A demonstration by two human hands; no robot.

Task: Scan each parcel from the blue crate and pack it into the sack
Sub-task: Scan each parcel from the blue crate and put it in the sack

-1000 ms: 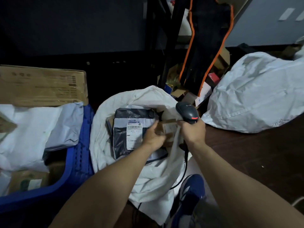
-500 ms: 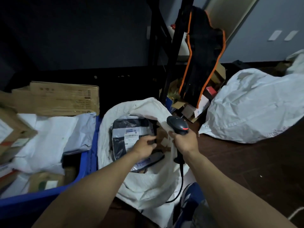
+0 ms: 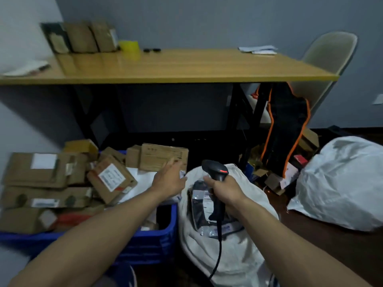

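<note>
Their left hand was open, fingers straight and slightly spread, held out over the right end of the blue crate. The fingertips sat in front of a cardboard box at the back of the crate. The hand was blurred, and I could not tell whether it touched the box. It held nothing.

Their right hand was wrapped round the handle of a black scanner, with the head pointing up and to the left and a red strip showing on top. The scanner's cable hung down from the handle across the front of the sack.

That sack, white and soft, stood open on the floor just right of the crate, touching its side. A dark plastic parcel with a white label lay inside it, directly under the right hand.

The crate was heaped with brown cardboard parcels. A tilted box with a white label lay near the middle, a wide flat box was at the left, and a white plastic mailer lay beneath the left forearm.

Behind all this stood a wooden table on black legs, carrying a yellow tape roll, some upright boxes and loose papers. A pale chair stood at its right end. A black bag with orange trim hung by the table leg, and a second white sack, full and closed, lay on the floor to the right, well apart from the open one.
</note>
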